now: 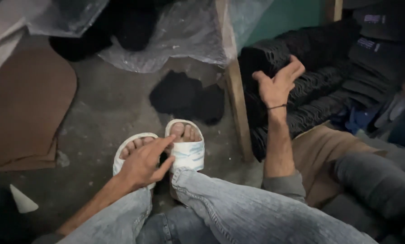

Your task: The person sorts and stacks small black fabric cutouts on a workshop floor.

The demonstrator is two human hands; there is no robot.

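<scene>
My left hand [144, 162] hovers over my feet, fingers loosely extended, holding nothing; its fingertips point at the white slide sandals [187, 151] I wear. My right hand [277, 83] reaches out to the right, fingers spread, resting against a tall stack of black ribbed pieces [311, 77] lying on their side. A thin dark band circles that wrist. My legs in light blue jeans [220, 212] stretch across the bottom of the view.
A wooden post [236, 97] stands between my feet and the stack. Crumpled clear plastic sheeting [184, 36] lies at the back, a black cloth [186, 97] on the concrete floor, brown cardboard [24, 106] at left. Another person's grey-trousered leg [376, 180] lies at right.
</scene>
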